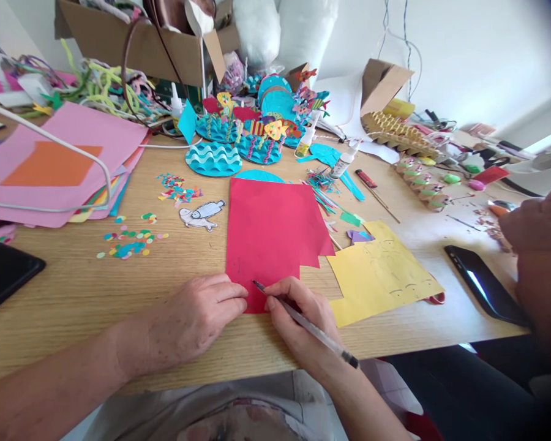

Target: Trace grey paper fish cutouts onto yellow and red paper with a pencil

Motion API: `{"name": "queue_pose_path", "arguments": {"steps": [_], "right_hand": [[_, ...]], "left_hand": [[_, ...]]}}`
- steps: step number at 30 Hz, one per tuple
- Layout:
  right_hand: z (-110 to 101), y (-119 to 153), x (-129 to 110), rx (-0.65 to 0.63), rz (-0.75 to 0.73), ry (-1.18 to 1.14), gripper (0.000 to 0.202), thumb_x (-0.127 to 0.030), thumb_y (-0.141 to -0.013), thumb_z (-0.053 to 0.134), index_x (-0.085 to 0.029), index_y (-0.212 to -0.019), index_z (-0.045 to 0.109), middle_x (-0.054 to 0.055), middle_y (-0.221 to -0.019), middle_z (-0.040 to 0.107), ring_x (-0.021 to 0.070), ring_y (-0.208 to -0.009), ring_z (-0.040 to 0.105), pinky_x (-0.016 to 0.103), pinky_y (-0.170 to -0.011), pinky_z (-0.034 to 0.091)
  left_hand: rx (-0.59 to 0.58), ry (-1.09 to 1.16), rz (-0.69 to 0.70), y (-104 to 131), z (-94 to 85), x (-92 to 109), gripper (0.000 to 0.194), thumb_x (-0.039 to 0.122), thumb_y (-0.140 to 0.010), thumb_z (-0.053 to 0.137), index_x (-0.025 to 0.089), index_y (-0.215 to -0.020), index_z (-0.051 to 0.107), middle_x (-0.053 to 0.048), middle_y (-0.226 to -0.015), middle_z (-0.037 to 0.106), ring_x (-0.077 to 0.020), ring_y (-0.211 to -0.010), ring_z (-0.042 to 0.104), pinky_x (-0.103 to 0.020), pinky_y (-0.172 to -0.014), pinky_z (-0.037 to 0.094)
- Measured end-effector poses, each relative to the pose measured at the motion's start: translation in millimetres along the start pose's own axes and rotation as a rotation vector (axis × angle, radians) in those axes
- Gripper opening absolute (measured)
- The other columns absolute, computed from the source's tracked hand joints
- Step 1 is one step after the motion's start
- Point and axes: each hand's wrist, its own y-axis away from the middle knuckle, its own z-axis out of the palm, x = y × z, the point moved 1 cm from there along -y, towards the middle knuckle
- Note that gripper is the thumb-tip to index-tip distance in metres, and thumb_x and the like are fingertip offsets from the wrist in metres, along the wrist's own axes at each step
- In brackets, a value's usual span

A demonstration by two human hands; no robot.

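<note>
A sheet of red paper (270,226) with a stepped, cut right edge lies in front of me. My right hand (303,318) is closed round a clear pen with a black end (312,332), its tip at the lower part of the red sheet. My left hand (202,315) lies on the table with its fingertips on the sheet's lower left edge, fingers extended and holding nothing. Two paper fish cutouts (202,214) lie left of the sheet. Yellow paper (386,272) with pencil marks lies to the right.
Confetti (131,242) and a pink paper stack (73,131) are on the left. Blue fish decorations (257,144) and glue bottles (346,160) stand behind. Phones (484,285) lie at both sides. Another person's hand (539,223) is at the right edge.
</note>
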Motion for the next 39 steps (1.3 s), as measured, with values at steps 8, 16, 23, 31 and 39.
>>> {"name": "queue_pose_path", "arguments": {"steps": [8, 16, 23, 31, 39], "right_hand": [[0.7, 0.8, -1.3, 0.001, -0.027, 0.006, 0.013, -0.011, -0.075, 0.051, -0.019, -0.076, 0.061, -0.002, -0.062, 0.065, 0.0107, -0.054, 0.059, 0.019, -0.053, 0.043], [-0.9, 0.4, -3.1, -0.032, -0.030, 0.014, 0.013, -0.011, -0.075, 0.051, -0.020, -0.076, 0.061, -0.001, -0.066, 0.067, 0.0121, -0.060, 0.061, 0.021, -0.057, 0.044], [0.8, 0.5, 0.2, 0.017, -0.039, 0.020, 0.012, -0.012, -0.075, 0.052, -0.019, -0.076, 0.061, -0.002, -0.063, 0.066, 0.0118, -0.058, 0.061, 0.020, -0.055, 0.043], [-0.3, 0.3, -1.9, -0.014, -0.025, 0.020, 0.013, -0.011, -0.075, 0.052, -0.018, -0.075, 0.062, -0.001, -0.066, 0.067, 0.0124, -0.063, 0.063, 0.020, -0.059, 0.045], [0.3, -0.2, -0.5, -0.003, -0.029, 0.021, 0.013, -0.011, -0.075, 0.052, -0.019, -0.075, 0.061, -0.001, -0.066, 0.068, 0.0122, -0.061, 0.062, 0.020, -0.057, 0.044]], "left_hand": [[-0.001, -0.002, 0.003, 1.1, 1.3, -1.7, 0.031, 0.004, -0.090, 0.032, 0.014, -0.096, 0.061, -0.008, -0.103, 0.065, -0.0193, -0.090, 0.058, -0.031, -0.080, 0.047], [0.005, -0.021, -0.006, -0.8, 0.4, -0.8, 0.032, 0.005, -0.090, 0.032, 0.014, -0.093, 0.062, -0.007, -0.099, 0.066, -0.0187, -0.086, 0.058, -0.031, -0.078, 0.048], [0.008, -0.010, 0.006, 0.0, -0.6, 0.7, 0.033, 0.005, -0.090, 0.031, 0.013, -0.093, 0.062, -0.008, -0.099, 0.066, -0.0192, -0.087, 0.058, -0.031, -0.078, 0.048], [0.003, 0.006, -0.003, 1.1, 0.5, -0.3, 0.031, 0.005, -0.089, 0.032, 0.014, -0.093, 0.061, -0.007, -0.100, 0.065, -0.0191, -0.088, 0.058, -0.031, -0.079, 0.047], [-0.005, 0.011, -0.009, -0.8, 0.0, -0.8, 0.031, 0.004, -0.089, 0.032, 0.013, -0.092, 0.062, -0.007, -0.099, 0.065, -0.0192, -0.086, 0.057, -0.031, -0.078, 0.047]]}}
